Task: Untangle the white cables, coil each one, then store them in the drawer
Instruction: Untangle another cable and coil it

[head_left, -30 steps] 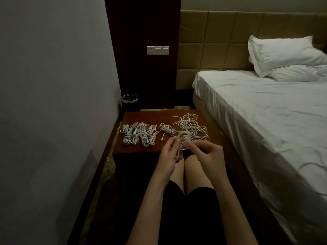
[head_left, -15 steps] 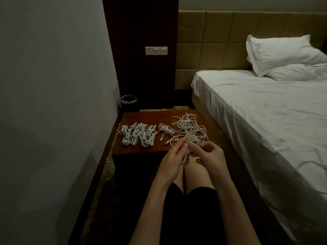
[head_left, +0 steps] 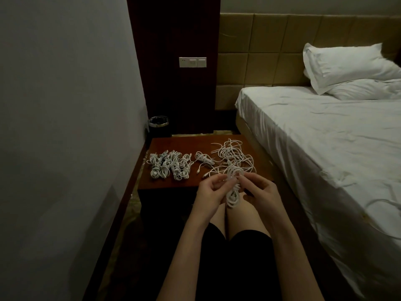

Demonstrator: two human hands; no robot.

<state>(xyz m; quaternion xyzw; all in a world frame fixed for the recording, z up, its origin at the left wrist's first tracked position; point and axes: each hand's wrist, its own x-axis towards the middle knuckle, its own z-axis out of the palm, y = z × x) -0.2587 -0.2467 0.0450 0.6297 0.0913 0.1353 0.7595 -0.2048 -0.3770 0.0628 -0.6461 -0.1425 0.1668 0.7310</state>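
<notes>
Left hand and right hand both pinching a looped white cable coil, hanging between the fingertips. Beyond the fingers, loose tangled white cables on the reddish-brown wooden nightstand; left of them, finished white coiled bundles.

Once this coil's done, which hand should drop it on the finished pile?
Probably left. The coiled bundles lie on the left part of the nightstand, on the left hand's side. The right hand would have to cross over. Both hands now hold the coil.
</notes>
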